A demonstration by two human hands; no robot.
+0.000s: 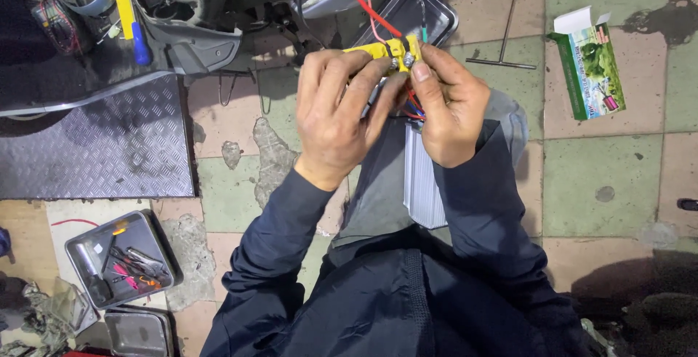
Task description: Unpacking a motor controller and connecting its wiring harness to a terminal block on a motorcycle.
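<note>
Both your hands are pinched shut on the yellow connector block, held up in front of you over your lap. Your left hand wraps it from the left, fingers curled over the top edge; your right hand grips its right end, thumb pressed against the small metal screw terminals. There's open air all round the hands; the nearest things are the metal tray just beyond your knuckles and the scooter frame up and to the left.

The block is bright yellow plastic, with red wires running up from it toward the scooter and more red and dark leads dropping between your palms. Under your right wrist a ribbed silver controller box lies along your knee.

Below is a worn floor of pink and green tiles, cracked in places. A T-handle wrench and an opened green carton lie to the right, well apart from you. A checker-plate ramp sits left, a tray of hand tools near your left elbow.
</note>
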